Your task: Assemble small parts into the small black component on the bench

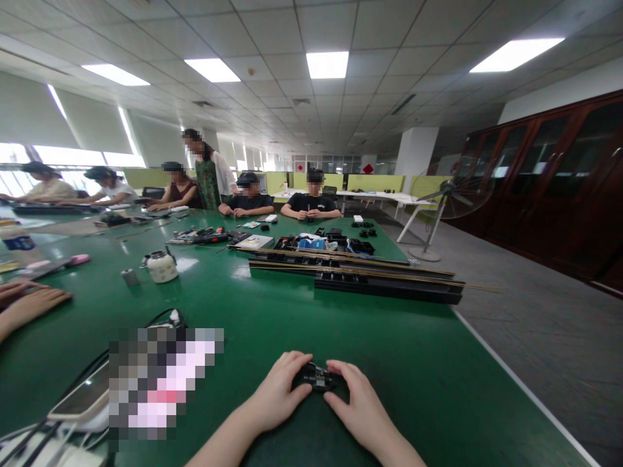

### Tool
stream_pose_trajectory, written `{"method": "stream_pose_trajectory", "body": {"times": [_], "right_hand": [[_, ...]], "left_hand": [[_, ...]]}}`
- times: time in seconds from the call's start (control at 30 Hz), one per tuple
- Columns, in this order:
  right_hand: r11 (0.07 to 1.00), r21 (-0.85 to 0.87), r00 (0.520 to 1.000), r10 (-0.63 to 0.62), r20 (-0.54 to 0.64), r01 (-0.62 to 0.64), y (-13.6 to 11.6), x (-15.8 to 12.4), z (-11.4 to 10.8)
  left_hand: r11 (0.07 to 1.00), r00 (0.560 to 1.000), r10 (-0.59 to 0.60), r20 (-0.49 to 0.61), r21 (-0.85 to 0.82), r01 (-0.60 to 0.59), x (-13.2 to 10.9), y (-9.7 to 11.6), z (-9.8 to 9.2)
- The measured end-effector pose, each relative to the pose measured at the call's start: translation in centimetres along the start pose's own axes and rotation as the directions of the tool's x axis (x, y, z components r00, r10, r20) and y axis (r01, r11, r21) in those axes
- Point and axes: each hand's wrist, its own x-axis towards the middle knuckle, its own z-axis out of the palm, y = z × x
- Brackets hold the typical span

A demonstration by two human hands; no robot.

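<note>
My left hand (278, 391) and my right hand (357, 403) rest on the green table (413, 363) near its front edge. Between them they grip a small black part (315, 376), fingers curled round each end. Most of the part is hidden under my fingers.
A long stack of black rails (360, 275) lies across the table farther back, with small black parts (335, 244) behind it. A white jar (162, 266) stands at left. Another person's hands (29, 301) rest at the left edge. Several people sit along the far side. A phone and cables (80, 399) lie at lower left.
</note>
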Motion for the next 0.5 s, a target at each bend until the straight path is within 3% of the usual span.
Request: {"method": "stream_pose_trajectory", "body": {"times": [0.5], "right_hand": [[0.999,-0.033,1.000,-0.010,0.008,0.010,0.20,0.00,0.04]], "left_hand": [[1.000,1.000,-0.005,0.012,0.020,0.005,-0.04,0.14,0.03]]}}
